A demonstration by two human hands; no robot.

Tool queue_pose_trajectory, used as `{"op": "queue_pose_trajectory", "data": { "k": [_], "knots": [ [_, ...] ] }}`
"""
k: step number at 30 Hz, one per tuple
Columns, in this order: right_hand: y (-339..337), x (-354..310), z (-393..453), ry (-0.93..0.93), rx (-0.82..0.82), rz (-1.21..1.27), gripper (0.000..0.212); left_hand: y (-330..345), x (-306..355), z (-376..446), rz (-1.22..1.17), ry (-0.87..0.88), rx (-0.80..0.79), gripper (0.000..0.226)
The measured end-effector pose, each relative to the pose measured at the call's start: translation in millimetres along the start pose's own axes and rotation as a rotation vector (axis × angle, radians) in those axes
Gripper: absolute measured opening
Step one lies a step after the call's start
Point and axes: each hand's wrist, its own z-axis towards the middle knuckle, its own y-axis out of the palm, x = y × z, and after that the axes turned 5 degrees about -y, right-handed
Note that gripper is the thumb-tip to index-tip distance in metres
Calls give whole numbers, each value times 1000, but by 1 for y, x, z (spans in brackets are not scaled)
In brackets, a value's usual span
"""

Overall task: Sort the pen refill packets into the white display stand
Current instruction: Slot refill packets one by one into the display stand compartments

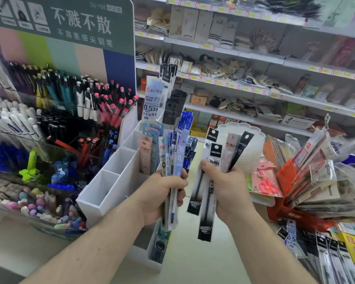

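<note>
Refill packets (173,160) within curled fingers (179,178)

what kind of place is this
Most likely a stationery aisle in a shop. Shelves behind carry goods over rows of yellow price tags, a branded pen display stands at left, and both the left hand and right hand hold packaged pen refill packets.

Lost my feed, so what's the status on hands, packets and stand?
Left hand grips a bundle of refill packets. Right hand grips a fan of black and pink packets. White display stand near compartments bare, nothing blocking.
</note>
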Motion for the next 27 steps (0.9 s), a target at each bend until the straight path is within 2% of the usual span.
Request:
{"op": "queue_pose_trajectory", "data": {
  "k": [1, 4, 8, 11, 14, 17, 22, 27],
  "knots": [
    [3, 2, -1, 10, 8, 14, 26, 0, -1, -1, 21, 0, -10, 27],
    [12, 8, -4, 14, 14, 27, 24, 0, -3, -3, 138, 23, 22, 54],
    [15, 10, -7, 2, 57, -15, 12, 0, -3, -2, 165, 24, 113, 58],
    [15, 7, -1, -57, 208, -64, 29, -4, -5, 1, 177, 8, 146, 62],
    [18, 1, 6, -89, 275, -45, 33, -3, -7, 0, 264, -12, 145, 72],
    [23, 0, 8, -146, 276, -65, 34, -1, -8, 1, 351, -12, 161, 53],
    [27, 8, 12, -131, 325, -35, 22, 4, -6, -4, 287, -28, 143, 30],
    [32, 8, 11, -144, 336, -66, 22, 4, -4, -5, 338, -8, 122, 68]
  ]
}}
